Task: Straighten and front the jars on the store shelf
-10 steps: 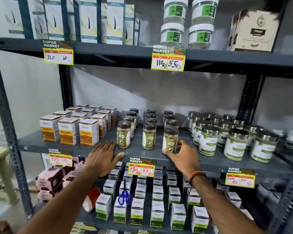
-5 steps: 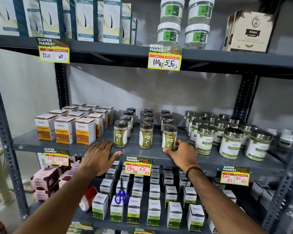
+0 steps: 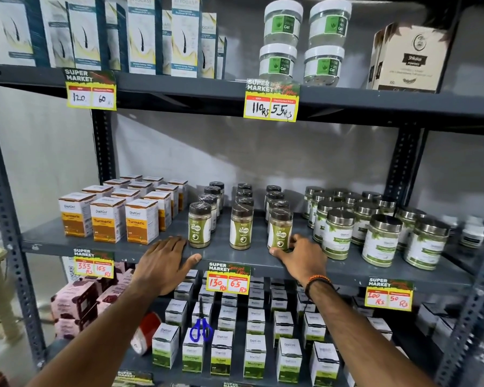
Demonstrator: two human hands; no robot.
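Three rows of small dark-lidded jars run front to back on the grey middle shelf (image 3: pixel 235 256). The front jars are a left jar (image 3: pixel 199 226), a middle jar (image 3: pixel 241 227) and a right jar (image 3: pixel 280 229), labels facing me. My right hand (image 3: pixel 298 255) rests on the shelf with thumb and fingers around the base of the right jar. My left hand (image 3: pixel 165 263) lies flat on the shelf edge, fingers spread, just left of the left jar and not touching it.
Orange turmeric boxes (image 3: pixel 108 219) stand left of the jars. Steel-lidded jars (image 3: pixel 383 236) crowd the right. Price tags (image 3: pixel 228 279) hang off the shelf edge. Below are white boxes (image 3: pixel 254 356) and blue scissors (image 3: pixel 200 329). Gel tubs (image 3: pixel 303 40) sit above.
My right hand has slid closer around the base of the right front jar. My left hand stays flat on the shelf edge. The camera moved a little nearer.
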